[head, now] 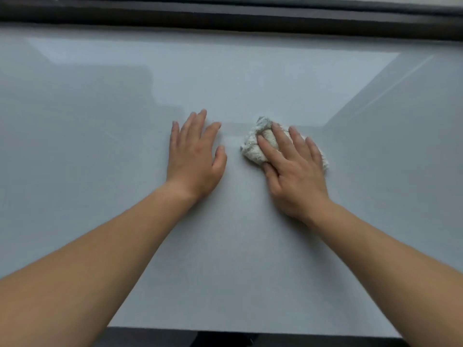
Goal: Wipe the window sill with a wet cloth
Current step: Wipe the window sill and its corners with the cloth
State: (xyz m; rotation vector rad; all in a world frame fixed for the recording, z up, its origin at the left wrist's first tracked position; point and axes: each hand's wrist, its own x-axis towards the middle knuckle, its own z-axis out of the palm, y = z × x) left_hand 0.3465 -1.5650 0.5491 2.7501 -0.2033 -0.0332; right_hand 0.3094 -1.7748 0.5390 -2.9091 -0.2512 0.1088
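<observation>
Right hand [293, 171] flat, fingers straight, pressing bunched cloth [254, 149] onto sill [100, 151]. Left hand [194, 156] flat, empty, just left of cloth. Sill runs left-right; sideways stroke likely.

Bare arms in from the lower corners: the left forearm [100, 246] and right forearm [388, 246] converge ahead. There's the left grip [195, 159], palm down, 4 fingers straight and close together, thumb splayed right. And the right grip [293, 169], palm down too, fingers spread, nearly straight, pressing the cloth [253, 151], thumb at its near edge.
</observation>
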